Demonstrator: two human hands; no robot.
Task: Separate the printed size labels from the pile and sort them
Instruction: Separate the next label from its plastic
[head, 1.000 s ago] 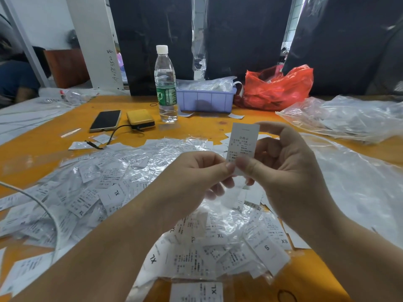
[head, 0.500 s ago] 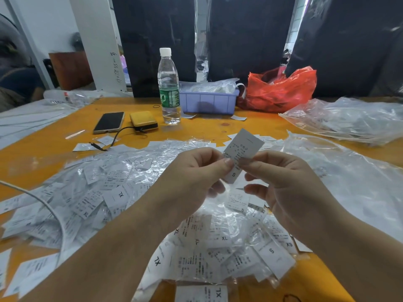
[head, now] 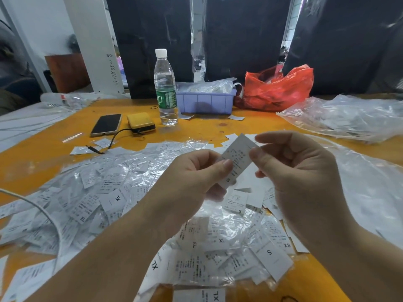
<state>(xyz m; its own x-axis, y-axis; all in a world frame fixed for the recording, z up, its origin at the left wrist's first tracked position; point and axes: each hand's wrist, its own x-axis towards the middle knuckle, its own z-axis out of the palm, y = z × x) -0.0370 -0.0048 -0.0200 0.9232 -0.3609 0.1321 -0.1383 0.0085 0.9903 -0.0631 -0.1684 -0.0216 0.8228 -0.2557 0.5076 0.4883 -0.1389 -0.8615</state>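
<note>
A white printed size label (head: 236,156), marked S at its lower end, is held tilted above the pile. My left hand (head: 196,175) pinches its lower left edge between thumb and fingers. My right hand (head: 292,168) pinches its upper right part, the forefinger reaching over the top. Below lies a big pile of white size labels (head: 109,192) mixed with clear plastic film, printed XL, S and XS, spread across the orange table (head: 218,125).
At the back stand a water bottle (head: 165,88), a purple bin (head: 206,102) and a red plastic bag (head: 277,88). A phone (head: 106,124) and a yellow power bank (head: 140,123) lie left. Clear plastic bags (head: 349,116) are heaped right. A white cable (head: 41,210) crosses the pile.
The label has tipped from upright to slanting right, and both hands have shifted slightly apart along it. My right forefinger has lifted above the label's top.
</note>
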